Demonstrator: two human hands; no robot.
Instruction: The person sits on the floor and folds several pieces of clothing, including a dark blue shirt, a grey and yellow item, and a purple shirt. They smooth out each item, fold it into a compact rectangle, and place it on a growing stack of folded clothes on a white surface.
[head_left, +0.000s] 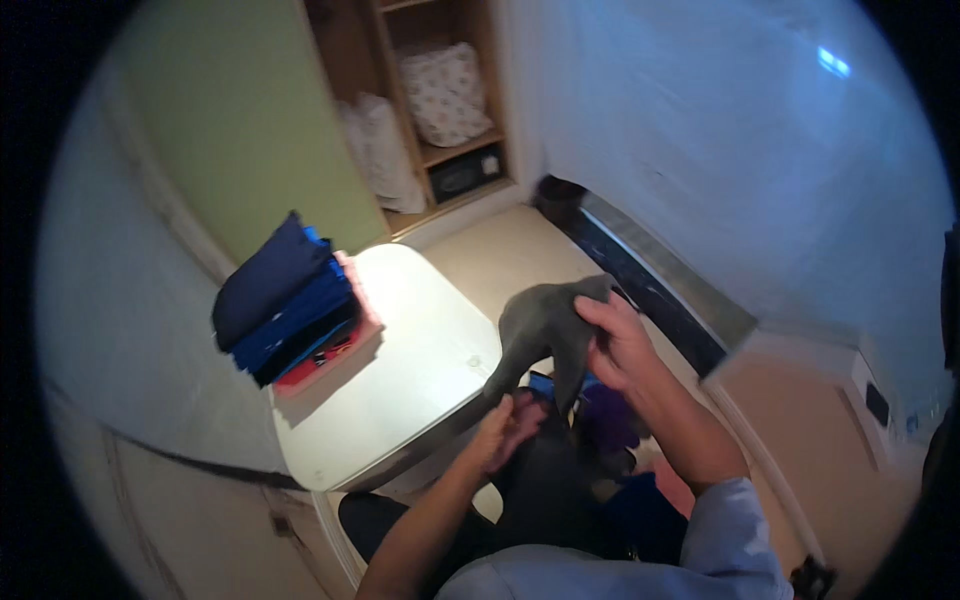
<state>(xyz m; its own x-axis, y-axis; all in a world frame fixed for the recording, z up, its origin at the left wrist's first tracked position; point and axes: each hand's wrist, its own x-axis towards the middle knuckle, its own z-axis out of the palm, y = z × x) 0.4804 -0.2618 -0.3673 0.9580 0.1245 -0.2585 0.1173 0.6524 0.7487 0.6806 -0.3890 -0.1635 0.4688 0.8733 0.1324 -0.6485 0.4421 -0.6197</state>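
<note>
A dark grey cloth garment (544, 315) hangs in front of me, bunched at its upper right edge in my right hand (619, 341). One flap of it droops down in the middle, and another part slopes to the left toward the table edge. Below that left part is my left hand (510, 431), its thumb and fingers apart and slightly blurred. Whether it touches the cloth is hard to see. On the white table (405, 345) to the left stands a stack of folded clothes (289, 307), mostly navy and blue, with red and pink ones at the bottom.
Purple cloth (607, 416), dark blue cloth (645, 517) and pink cloth (673, 484) lie low at my right. Beyond the table, a wooden cabinet (435, 154) holds a patterned white bundle (446, 94) and a black box (465, 176). A pale box-shaped unit (802, 390) stands at right.
</note>
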